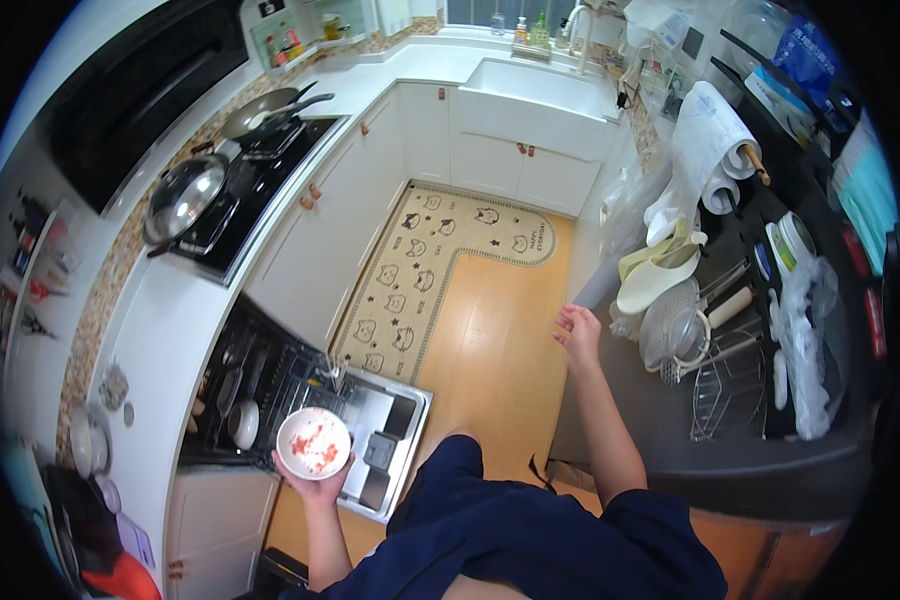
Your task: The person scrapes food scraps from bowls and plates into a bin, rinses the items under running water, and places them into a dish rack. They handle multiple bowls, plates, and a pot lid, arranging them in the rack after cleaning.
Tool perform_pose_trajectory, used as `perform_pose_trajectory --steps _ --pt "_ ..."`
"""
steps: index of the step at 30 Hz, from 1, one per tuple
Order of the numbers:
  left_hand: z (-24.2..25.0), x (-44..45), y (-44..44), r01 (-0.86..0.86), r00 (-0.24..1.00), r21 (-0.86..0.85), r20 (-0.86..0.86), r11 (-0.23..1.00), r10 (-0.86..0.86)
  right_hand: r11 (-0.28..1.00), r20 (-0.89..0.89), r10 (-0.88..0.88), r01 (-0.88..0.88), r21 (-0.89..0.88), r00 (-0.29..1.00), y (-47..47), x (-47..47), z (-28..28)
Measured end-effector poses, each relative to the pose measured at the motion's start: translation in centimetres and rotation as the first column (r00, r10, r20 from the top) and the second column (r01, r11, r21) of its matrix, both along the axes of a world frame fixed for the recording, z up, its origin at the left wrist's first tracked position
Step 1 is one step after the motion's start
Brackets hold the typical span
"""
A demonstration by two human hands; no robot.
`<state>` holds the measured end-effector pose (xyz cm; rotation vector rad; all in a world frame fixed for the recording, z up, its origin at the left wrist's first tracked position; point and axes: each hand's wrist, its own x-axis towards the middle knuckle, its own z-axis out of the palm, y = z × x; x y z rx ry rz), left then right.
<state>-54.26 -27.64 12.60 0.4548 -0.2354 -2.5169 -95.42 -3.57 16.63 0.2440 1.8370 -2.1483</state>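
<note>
A white bowl [314, 443] with red food residue inside rests in my left hand [317, 484], the thumb at its rim. It is held over the open dishwasher, whose lowered door [390, 450] shows a detergent dispenser [379, 451]. Left of my hand, another bowl [244, 424] sits in the pulled-out dishwasher rack [276, 382], with more dishes behind it, partly hidden in the dark. Utensils [337, 371] stand upright near the rack's far corner. My right hand [579, 330] is raised with bent fingers and nothing in it, beside the dark surface at the right.
A wok with a glass lid [187, 191] and a frying pan [262, 109] stand on the black cooktop [259, 180]. A white sink [536, 86] is at the far corner. A patterned mat [412, 277] lies on the floor. Strainers [667, 322] and paper towel rolls [716, 142] hang at the right.
</note>
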Motion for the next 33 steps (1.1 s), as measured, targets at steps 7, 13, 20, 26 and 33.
perform_pose_trajectory --steps 7,13,20,26,33 --pt "-1.1 -11.4 -9.6 -0.204 0.972 0.094 0.135 0.974 0.191 1.000 -0.047 -0.027 0.027 0.007 0.999 -8.5 -14.6 -0.9" --pt "0.2 -31.4 -18.8 -0.113 0.993 0.068 -0.018 0.991 0.115 0.995 -0.107 -0.102 0.104 0.008 0.989 -15.2 -32.5 1.7" --pt "3.7 -57.5 -26.5 0.224 0.974 -0.054 -0.019 0.973 -0.225 0.954 -0.040 -0.292 0.295 0.063 0.955 -15.1 -48.6 -0.1" --pt "3.7 -80.5 -27.6 0.335 0.935 -0.081 -0.092 0.939 -0.342 0.912 -0.069 -0.405 0.408 0.048 0.912 -14.7 -68.5 -2.1" --pt "5.5 -98.5 -28.4 0.370 0.929 0.055 0.013 0.928 -0.371 0.933 -0.251 -0.291 0.332 0.140 0.923 -21.0 -93.2 1.4"
